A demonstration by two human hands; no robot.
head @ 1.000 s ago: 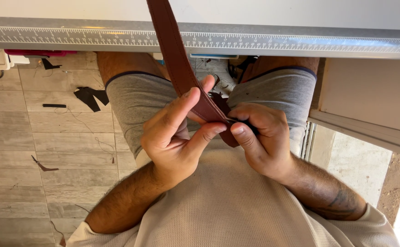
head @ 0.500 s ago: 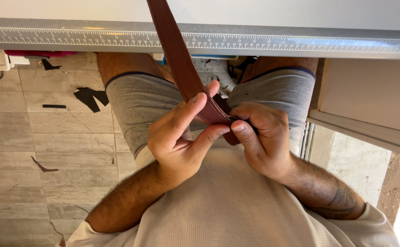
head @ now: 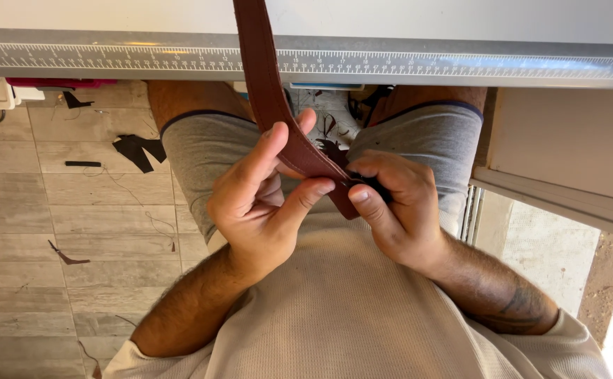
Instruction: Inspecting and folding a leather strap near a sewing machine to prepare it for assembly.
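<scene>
A long reddish-brown leather strap (head: 264,84) with stitched edges runs from the white table top down over its edge to my lap. My left hand (head: 257,203) pinches the strap near its lower end between thumb and fingers. My right hand (head: 398,203) grips the strap's end, with a small dark part under its thumb and forefinger; what that part is stays hidden. Both hands meet above my grey shorts.
A metal ruler strip (head: 110,62) lines the table edge (head: 461,17) across the top. Dark leather scraps (head: 138,149) and bits of thread lie on the grey plank floor (head: 54,210) at left. A beige cabinet side (head: 566,154) stands at right.
My left fingers have curled a little closer round the strap and slid slightly; the right hand keeps its grip at the strap's end. The strap has hardly shifted.
</scene>
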